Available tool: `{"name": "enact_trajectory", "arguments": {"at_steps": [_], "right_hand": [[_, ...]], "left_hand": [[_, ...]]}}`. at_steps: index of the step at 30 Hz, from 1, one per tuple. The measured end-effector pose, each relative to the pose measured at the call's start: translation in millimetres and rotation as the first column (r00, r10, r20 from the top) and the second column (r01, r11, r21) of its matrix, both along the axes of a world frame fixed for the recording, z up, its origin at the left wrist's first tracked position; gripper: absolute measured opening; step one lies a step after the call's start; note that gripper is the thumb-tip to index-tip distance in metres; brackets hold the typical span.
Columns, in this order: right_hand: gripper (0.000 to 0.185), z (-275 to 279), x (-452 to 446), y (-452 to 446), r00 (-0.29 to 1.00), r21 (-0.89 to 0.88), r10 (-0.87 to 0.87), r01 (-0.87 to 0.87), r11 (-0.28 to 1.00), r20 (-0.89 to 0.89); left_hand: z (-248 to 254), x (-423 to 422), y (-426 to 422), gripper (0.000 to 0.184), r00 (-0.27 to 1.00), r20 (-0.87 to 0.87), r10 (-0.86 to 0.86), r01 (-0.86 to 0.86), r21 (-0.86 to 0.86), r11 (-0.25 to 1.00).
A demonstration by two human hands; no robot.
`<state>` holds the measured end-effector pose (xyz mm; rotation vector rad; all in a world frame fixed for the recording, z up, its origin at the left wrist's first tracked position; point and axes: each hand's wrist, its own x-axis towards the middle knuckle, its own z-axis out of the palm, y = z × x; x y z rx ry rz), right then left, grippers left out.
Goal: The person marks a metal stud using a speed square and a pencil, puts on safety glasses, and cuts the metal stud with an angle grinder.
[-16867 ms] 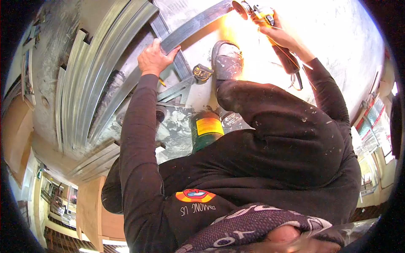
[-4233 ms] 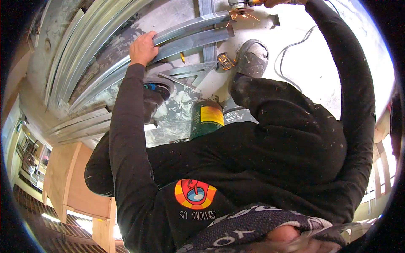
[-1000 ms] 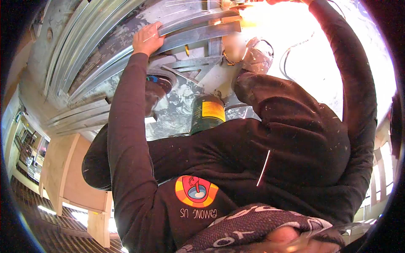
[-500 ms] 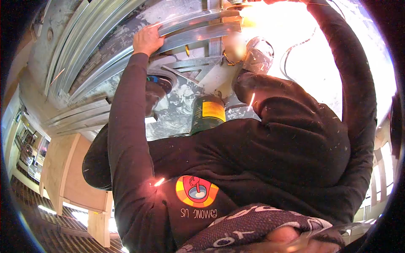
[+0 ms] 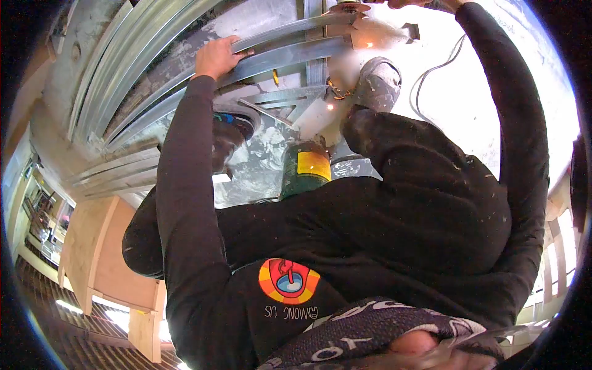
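Note:
My left hand (image 5: 216,57) is closed over the near ends of two long metal channels, its thumb and forefinger pointing right along them. The upper channel (image 5: 296,28) reaches a grinder disc (image 5: 350,8) at the top edge. Below it runs the lower channel (image 5: 290,54), its end beside a blurred patch. My right hand (image 5: 408,2) is curled at the top edge, partly cut off by the frame, on the angle grinder, whose body is mostly out of view. A few orange sparks glow near my shoe (image 5: 379,80).
A metal triangular square (image 5: 290,102) and a small yellow stick (image 5: 275,78) lie on the floor. A dark green can with a yellow label (image 5: 313,165) stands between my legs. More channels (image 5: 120,68) lie left, a cable (image 5: 422,83) right, a wooden box (image 5: 92,246) lower left.
The bright shower of sparks and glare around the disc has died down to scattered glowing specks. Both hands stay in nearly the same places.

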<state>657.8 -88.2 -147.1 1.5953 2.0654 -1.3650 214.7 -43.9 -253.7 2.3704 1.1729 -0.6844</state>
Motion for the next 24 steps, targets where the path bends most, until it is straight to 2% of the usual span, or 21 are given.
{"name": "enact_trajectory", "arguments": {"at_steps": [1,2,4,5,6,8,9,10,12,13,15,16,18,19,20,22,23,24], "right_hand": [[0.057,-1,4,0,0.999,-0.018,-0.043,0.043,0.999,0.002],[0.057,-1,10,-2,0.999,-0.018,-0.048,0.048,0.999,0.005],[0.06,6,14,-7,0.986,0.04,-0.163,0.162,0.986,0.044],[0.061,3,21,-10,0.981,0.023,-0.194,0.193,0.981,0.025],[0.061,0,26,-12,0.98,0.026,-0.196,0.195,0.98,0.027],[0.061,-4,32,-17,0.976,0.091,-0.21,0.203,0.975,0.067],[0.061,-3,34,-19,0.975,0.092,-0.209,0.203,0.975,0.069],[0.061,-3,34,-20,0.972,0.077,-0.219,0.212,0.974,0.086],[0.061,-3,35,-22,0.968,0.06,-0.229,0.224,0.973,0.103],[0.063,-3,35,-22,0.969,0.039,-0.211,0.208,0.977,0.125],[0.065,-1,36,-21,0.971,0.018,-0.189,0.188,0.982,0.146],[0.067,0,35,-20,0.977,0.042,-0.151,0.146,0.988,0.154],[0.07,1,34,-18,0.98,0.069,-0.116,0.106,0.992,0.161],[0.073,2,33,-17,0.981,0.076,-0.086,0.074,0.994,0.171],[0.076,1,31,-15,0.982,0.083,-0.054,0.04,0.996,0.182],[0.075,4,26,-12,0.984,0.091,-0.023,0.006,0.996,0.179],[0.075,6,24,-10,0.984,0.1,0.006,-0.024,0.995,0.177],[0.075,10,20,-9,0.984,0.1,0.008,-0.026,0.995,0.179]], "left_hand": [[-1,2,6,0.049,0.999,0.022,0.039,-0.037,-0.071,0.997],[-2,2,13,0.049,0.999,0.026,0.035,-0.033,-0.071,0.997],[2,2,21,0.061,0.986,0.16,0.045,-0.053,0.05,0.997],[3,2,23,0.069,0.958,0.159,0.241,-0.231,-0.077,0.97],[-3,0,20,0.069,0.958,0.163,0.238,-0.228,-0.075,0.971],[-24,-8,10,0.078,0.868,0.497,-0.025,-0.147,0.305,0.941],[-15,-3,1,0.084,0.895,0.423,-0.141,-0.049,0.408,0.912],[-17,-4,-1,0.084,0.895,0.423,-0.14,-0.049,0.406,0.912],[-23,-4,0,0.079,0.95,0.274,-0.147,-0.005,0.486,0.874],[-30,-7,6,0.079,0.95,0.274,-0.147,-0.004,0.484,0.875],[-36,-15,24,0.062,0.952,0.263,-0.158,0.088,0.261,0.961],[-21,-8,25,0.062,0.953,0.26,-0.157,0.086,0.264,0.961],[3,3,30,0.049,0.991,0.003,-0.131,0.131,-0.066,0.989],[-5,-5,30,0.052,0.982,0.098,-0.16,0.166,-0.055,0.985],[-13,-12,32,0.052,0.983,0.098,-0.156,0.162,-0.056,0.985],[-19,-18,35,0.051,0.951,0.295,-0.098,0.118,-0.053,0.992],[-22,-21,36,0.051,0.95,0.297,-0.096,0.116,-0.051,0.992],[-14,-17,35,0.051,0.964,0.265,0.025,0.011,-0.136,0.991]]}}
